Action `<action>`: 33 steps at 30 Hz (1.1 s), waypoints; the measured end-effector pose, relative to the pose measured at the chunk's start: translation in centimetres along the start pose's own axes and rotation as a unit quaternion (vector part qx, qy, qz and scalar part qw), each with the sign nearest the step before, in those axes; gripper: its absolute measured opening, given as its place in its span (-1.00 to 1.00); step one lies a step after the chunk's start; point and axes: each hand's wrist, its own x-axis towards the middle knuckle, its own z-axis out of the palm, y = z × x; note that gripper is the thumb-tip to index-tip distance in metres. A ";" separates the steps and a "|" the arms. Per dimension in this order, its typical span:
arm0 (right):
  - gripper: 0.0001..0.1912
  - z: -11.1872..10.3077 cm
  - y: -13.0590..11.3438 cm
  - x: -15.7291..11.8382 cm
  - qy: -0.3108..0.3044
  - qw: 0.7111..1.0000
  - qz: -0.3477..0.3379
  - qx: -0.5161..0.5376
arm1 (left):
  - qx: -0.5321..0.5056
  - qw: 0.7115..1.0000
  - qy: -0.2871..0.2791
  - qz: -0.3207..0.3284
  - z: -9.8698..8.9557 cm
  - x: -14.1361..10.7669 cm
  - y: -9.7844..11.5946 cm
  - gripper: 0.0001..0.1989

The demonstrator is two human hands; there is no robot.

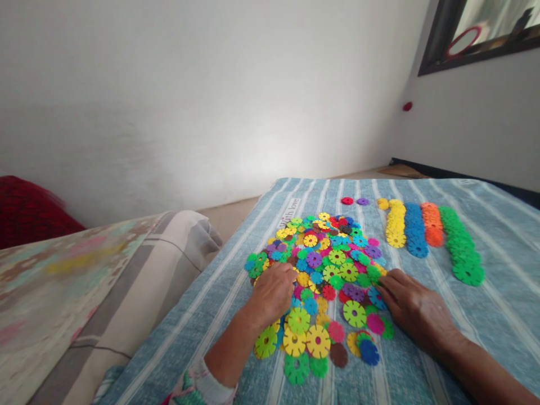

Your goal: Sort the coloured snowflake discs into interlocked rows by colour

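Note:
A heap of notched plastic discs (313, 259) in many colours is spread over a striped blue cloth. My left hand (274, 289) reaches into its left side, with the fingers curled down among the discs; what they pinch, if anything, is hidden. At the heap's right edge lies my right hand (415, 306), fingers pressed together beside a blue disc (377, 298) and a green disc (373, 274). Whatever sits between those fingertips is too small to make out. Larger yellow discs (318, 341) and a lime disc (354, 314) lie nearer to me, between my forearms.
Beyond my right hand, overlapping discs form rows: yellow (396, 224), blue (415, 230), orange (431, 224) and green (464, 247). Single red (347, 201) and purple (363, 202) discs lie left of them. Patterned bedding (84, 287) is at left; a white wall (211, 101) stands behind.

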 end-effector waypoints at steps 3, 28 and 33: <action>-0.63 0.1 0.0 0.0 0.000 1.000 -0.001 0.001 | 0.009 1.000 0.009 -0.014 0.1 0.2 0.3 -0.87; -0.64 0.2 -0.2 0.3 0.031 0.999 -0.020 -0.012 | 0.001 0.996 0.057 -0.070 2.0 1.5 1.7 -0.52; -0.65 0.1 -0.2 0.4 0.040 0.999 -0.027 -0.011 | -0.010 0.997 0.050 -0.060 2.0 1.4 1.7 -0.54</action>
